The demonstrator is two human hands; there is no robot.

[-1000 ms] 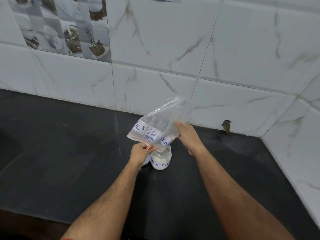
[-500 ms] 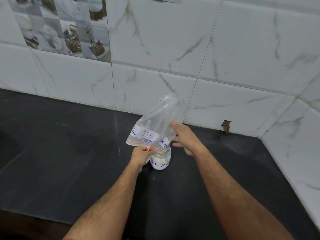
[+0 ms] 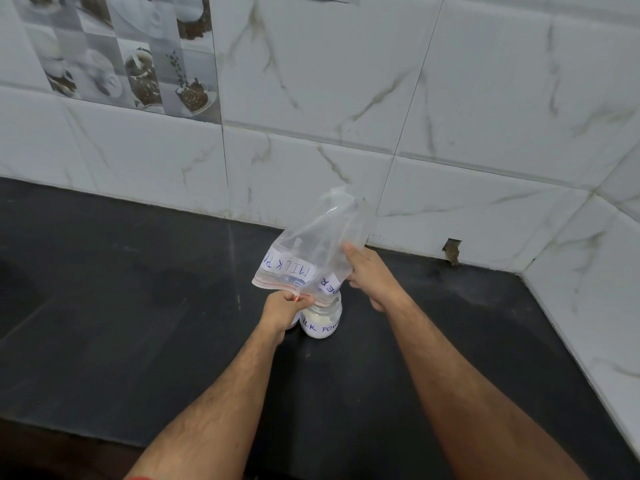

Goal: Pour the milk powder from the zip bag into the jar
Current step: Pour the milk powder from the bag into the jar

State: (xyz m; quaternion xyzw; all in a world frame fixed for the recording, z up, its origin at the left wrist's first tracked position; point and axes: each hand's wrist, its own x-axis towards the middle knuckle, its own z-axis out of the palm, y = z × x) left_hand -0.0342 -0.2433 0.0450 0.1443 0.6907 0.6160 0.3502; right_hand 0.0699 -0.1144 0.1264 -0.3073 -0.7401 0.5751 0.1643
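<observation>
Head: zip bag (image 3: 311, 251) upended between both grips, over jar (image 3: 320, 322).

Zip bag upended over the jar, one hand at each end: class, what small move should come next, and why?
Probably a gentle shake or tap of the zip bag with the right hand. The bag looks almost empty and see-through, its mouth pinched by the left hand over the jar, which already holds white powder. Any residue would then drop in.
</observation>
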